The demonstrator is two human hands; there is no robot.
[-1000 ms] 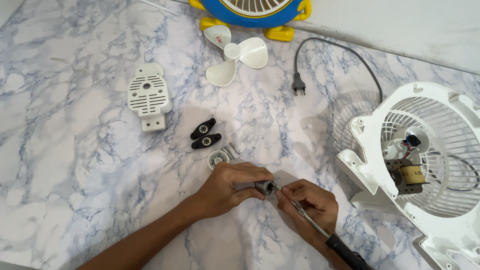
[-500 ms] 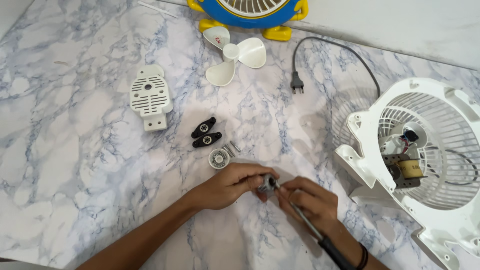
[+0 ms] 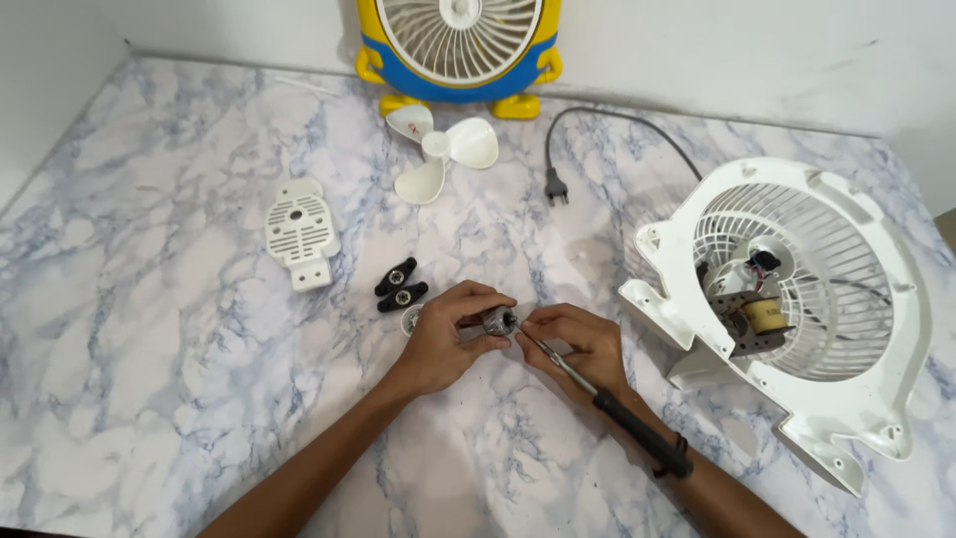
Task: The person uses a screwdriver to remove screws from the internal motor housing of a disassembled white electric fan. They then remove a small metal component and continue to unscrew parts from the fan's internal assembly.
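A small grey metal part (image 3: 499,322), round and short, sits just below the centre of the frame, raised slightly off the marble-patterned table (image 3: 139,399). The left hand (image 3: 450,337) pinches it: the thumb and forefinger close on it from the left, and the other fingers curl beneath. The right hand (image 3: 579,345) comes in from the right, its fingers pressed together around the metal shaft of a screwdriver (image 3: 609,405), whose tip meets the right face of the part. The black handle of the screwdriver runs down and to the right along the wrist.

Just left of the left hand, partly hidden by its knuckles, lies a small round pale piece (image 3: 410,320). Above that, two black plastic clips (image 3: 400,284) lie side by side. Further to the upper left is a white vented cover (image 3: 301,229). At upper centre a white three-bladed propeller (image 3: 442,149) lies flat, with a yellow and blue fan (image 3: 459,45) standing behind it at the top edge. A black plug and cord (image 3: 597,139) curve toward the right, where a white fan housing (image 3: 797,309) rests open, its motor and wires exposed.
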